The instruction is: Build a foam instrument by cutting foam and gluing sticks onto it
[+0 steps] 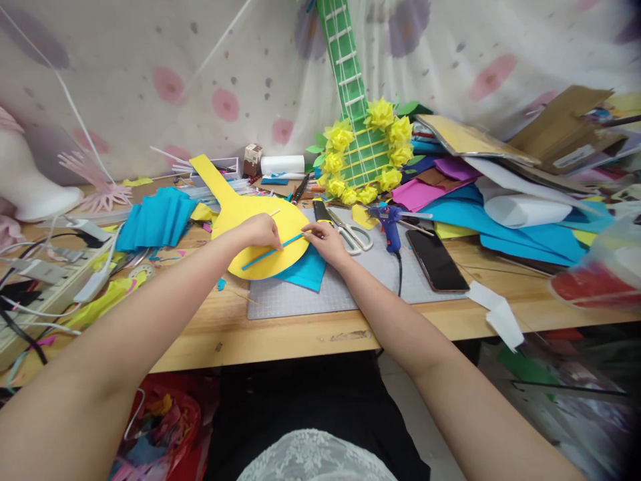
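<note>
A flat yellow cutout (288,212), round with a long neck, lies tilted on the desk. Across its lower part runs a thin blue paper strip (260,259). My left hand (261,230) is closed, fingertips pressed down on the strip near its middle. At the cutout's right edge, my right hand (326,242) pinches the strip's other end between thumb and fingers. A sheet of blue paper (308,270) sticks out from under the cutout. Both rest partly on a grey cutting mat (340,294). Scissors (356,237) lie just beyond my right hand.
A blue glue gun (391,230) and a black phone (437,260) lie to the right. Behind stands a green paper guitar (368,157) with yellow flowers. Paper sheets (465,207) pile up at right; folded blue paper (160,217) and a power strip (55,294) sit left.
</note>
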Demonstrator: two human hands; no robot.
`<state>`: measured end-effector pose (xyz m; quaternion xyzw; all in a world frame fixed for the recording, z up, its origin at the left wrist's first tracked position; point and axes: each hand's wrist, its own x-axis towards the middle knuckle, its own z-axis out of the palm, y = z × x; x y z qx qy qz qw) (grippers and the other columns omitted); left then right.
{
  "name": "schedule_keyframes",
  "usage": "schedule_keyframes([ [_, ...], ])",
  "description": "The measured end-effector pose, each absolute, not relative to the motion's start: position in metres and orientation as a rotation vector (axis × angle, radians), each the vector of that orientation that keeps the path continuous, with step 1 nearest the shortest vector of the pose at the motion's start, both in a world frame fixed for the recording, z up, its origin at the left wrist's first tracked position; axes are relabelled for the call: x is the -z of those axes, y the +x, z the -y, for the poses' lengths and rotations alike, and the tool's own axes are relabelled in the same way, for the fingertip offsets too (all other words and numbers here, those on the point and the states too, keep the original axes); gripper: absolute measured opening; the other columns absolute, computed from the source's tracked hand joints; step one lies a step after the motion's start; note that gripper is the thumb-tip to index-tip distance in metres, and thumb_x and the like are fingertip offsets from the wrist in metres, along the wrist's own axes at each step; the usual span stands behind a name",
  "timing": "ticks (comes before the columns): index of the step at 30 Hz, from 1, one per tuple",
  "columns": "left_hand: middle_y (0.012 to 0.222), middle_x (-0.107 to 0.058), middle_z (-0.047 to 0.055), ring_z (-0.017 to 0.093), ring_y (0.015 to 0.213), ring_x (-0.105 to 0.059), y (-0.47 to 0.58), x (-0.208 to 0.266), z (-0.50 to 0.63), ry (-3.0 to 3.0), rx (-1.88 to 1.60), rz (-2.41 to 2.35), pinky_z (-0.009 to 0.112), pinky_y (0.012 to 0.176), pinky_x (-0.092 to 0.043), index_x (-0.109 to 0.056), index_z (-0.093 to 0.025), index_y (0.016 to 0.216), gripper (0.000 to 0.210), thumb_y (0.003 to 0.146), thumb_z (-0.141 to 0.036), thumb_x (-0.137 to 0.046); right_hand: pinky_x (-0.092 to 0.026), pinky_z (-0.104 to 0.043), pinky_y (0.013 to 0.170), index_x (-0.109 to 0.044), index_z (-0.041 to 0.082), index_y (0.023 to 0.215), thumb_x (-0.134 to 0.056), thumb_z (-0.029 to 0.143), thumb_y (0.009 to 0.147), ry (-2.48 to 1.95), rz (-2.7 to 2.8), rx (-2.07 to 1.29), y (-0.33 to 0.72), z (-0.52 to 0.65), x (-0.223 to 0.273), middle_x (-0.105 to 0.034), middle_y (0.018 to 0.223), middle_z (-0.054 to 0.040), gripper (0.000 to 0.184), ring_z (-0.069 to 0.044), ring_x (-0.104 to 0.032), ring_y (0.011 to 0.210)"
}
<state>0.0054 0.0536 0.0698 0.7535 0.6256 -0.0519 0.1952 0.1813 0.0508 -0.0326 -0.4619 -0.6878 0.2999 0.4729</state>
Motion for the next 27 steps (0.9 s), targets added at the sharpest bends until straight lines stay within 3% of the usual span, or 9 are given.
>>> schedule_keyframes([
  [9,0.063,-0.063,0.001,0.016,0.065,-0.054,0.007,-0.072,-0.052,2.069,0.144,-1.764,0.023,0.056,-0.034,-0.065,-0.019,0.055,0.019,0.047,-0.035,-0.071,-0.04,-0.026,0.063,-0.066,0.022,0.081,-0.057,0.025,0.074,-1.164,1.727,-0.622,0.178,-0.045,0.028,-0.048,0.068,0.0004,0.012,-0.012,-0.046,0.064],
  [21,0.063,-0.063,0.001,0.017,0.065,-0.054,0.009,-0.073,-0.054,2.113,0.216,-1.747,0.024,0.055,-0.033,-0.067,-0.019,0.057,0.023,0.046,-0.039,-0.07,-0.035,-0.027,0.066,-0.069,0.026,0.081,-0.054,0.028,0.081,-1.118,2.175,-0.259,0.169,-0.04,0.014,-0.061,0.077,-0.0021,0.015,-0.016,-0.053,0.08],
  [27,0.076,-0.065,0.002,0.016,0.072,-0.054,-0.029,-0.097,-0.072,2.142,-0.033,-1.789,0.023,0.059,-0.035,-0.069,-0.019,0.075,0.038,0.06,-0.053,-0.06,-0.035,-0.026,0.065,-0.069,0.026,0.083,-0.053,0.027,0.082,-1.101,2.209,-0.224,0.173,-0.045,0.017,-0.061,0.077,-0.0019,0.016,-0.016,-0.053,0.081],
])
